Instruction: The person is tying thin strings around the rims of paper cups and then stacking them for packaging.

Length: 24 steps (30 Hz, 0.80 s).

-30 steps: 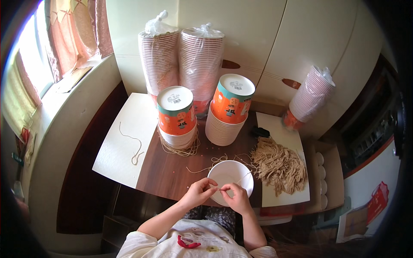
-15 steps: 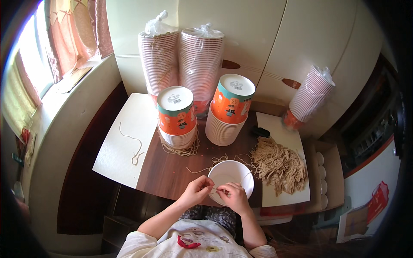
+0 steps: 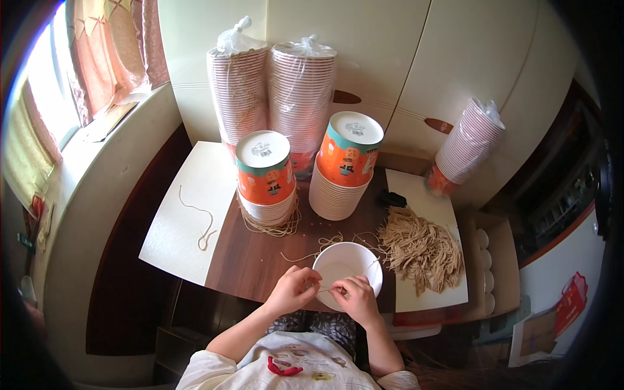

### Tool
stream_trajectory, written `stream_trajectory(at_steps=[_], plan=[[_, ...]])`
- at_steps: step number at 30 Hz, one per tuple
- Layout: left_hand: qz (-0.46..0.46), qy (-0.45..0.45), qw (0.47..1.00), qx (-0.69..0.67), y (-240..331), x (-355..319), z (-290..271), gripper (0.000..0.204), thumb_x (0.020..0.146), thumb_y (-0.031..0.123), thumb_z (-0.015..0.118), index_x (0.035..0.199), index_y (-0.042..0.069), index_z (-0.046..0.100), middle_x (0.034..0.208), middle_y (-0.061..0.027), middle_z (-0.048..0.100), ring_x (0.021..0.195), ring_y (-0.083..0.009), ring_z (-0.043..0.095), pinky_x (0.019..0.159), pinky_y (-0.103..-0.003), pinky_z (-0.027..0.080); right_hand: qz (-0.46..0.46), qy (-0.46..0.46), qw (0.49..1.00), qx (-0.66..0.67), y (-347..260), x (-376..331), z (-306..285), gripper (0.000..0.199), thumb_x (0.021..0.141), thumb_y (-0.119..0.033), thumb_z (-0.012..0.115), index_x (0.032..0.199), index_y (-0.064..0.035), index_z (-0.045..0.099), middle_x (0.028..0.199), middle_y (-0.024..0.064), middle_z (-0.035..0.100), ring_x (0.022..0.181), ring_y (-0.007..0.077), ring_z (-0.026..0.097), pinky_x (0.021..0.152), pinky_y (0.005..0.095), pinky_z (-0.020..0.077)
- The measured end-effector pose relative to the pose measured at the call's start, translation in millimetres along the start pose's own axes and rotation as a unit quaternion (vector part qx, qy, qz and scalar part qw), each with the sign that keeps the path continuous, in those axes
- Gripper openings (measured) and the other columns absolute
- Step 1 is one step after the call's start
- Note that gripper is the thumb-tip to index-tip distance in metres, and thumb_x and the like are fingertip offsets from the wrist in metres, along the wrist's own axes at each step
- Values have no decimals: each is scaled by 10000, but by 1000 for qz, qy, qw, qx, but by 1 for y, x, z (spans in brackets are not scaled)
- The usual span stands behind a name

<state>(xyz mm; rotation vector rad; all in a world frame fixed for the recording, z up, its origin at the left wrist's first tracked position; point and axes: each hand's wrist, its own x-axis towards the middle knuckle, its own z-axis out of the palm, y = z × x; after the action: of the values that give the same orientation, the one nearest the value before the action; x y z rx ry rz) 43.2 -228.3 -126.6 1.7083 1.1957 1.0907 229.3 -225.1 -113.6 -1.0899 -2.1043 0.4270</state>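
Note:
My left hand [image 3: 294, 290] and my right hand [image 3: 355, 300] are close together over the near side of a white paper bucket [image 3: 344, 255], whose open mouth faces up. Both pinch a thin tan cord [image 3: 325, 289], which runs across the small gap between my fingertips. A short cord end crosses the bucket's right rim. Loose cord [image 3: 331, 242] lies on the table just behind the bucket. To its right is a thick pile of tan cords [image 3: 426, 250].
Two upturned stacks of orange-and-teal buckets [image 3: 265, 172] [image 3: 348, 156] stand mid-table, the left one ringed with cord. Tall bagged stacks [image 3: 302, 97] rise behind. One cord [image 3: 209, 218] lies on the white left panel. A cardboard box [image 3: 504, 260] sits at right; a black object [image 3: 392, 198] lies near the pile.
My hands have drawn slightly apart, so a little more cord shows between them. The bucket and the stacks stay in place; the view has shifted very slightly.

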Motion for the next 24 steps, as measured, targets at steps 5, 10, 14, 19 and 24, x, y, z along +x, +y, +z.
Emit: stream_trajectory(at_steps=[5, 10, 14, 19, 24], plan=[[-36, -97, 994, -32, 24, 3, -2, 158, 803, 117, 600, 921, 17, 568, 722, -35, 571, 689, -64, 536, 590, -210, 435, -28, 14, 1000, -2, -2, -1, -2, 151, 704, -101, 676, 787, -83, 551, 696, 25, 584, 627, 201, 581, 699, 327, 414], [-133, -166, 956, -200, 9, 2, 6, 140, 851, 132, 559, 914, 7, 566, 785, -6, 588, 737, -44, 533, 618, -201, 443, -49, 53, 997, 7, -1, 0, -2, 204, 628, -44, 726, 753, -78, 568, 688, 34, 604, 622, 229, 571, 670, 329, 439], [-180, -179, 926, -279, -1, 4, 9, 142, 857, 125, 549, 895, -11, 564, 767, 7, 571, 675, -44, 504, 582, -188, 424, -48, 54, 997, 20, -1, -2, -3, 226, 609, -51, 744, 751, -72, 569, 694, 36, 608, 611, 226, 565, 640, 323, 449], [-125, -153, 944, -264, -10, 3, 15, 151, 860, 133, 549, 899, -10, 581, 756, 19, 559, 670, -31, 472, 564, -175, 394, -19, 36, 997, 63, -2, -2, -3, 253, 592, -83, 768, 765, -64, 584, 694, 41, 614, 606, 202, 576, 622, 305, 458], [-148, -151, 945, -250, -4, 4, 11, 136, 868, 119, 543, 874, -13, 573, 784, 15, 566, 725, -38, 492, 646, -186, 412, -23, 16, 997, 76, 3, -5, -5, 207, 653, -77, 730, 814, -67, 600, 721, 46, 625, 627, 199, 595, 657, 303, 455]])
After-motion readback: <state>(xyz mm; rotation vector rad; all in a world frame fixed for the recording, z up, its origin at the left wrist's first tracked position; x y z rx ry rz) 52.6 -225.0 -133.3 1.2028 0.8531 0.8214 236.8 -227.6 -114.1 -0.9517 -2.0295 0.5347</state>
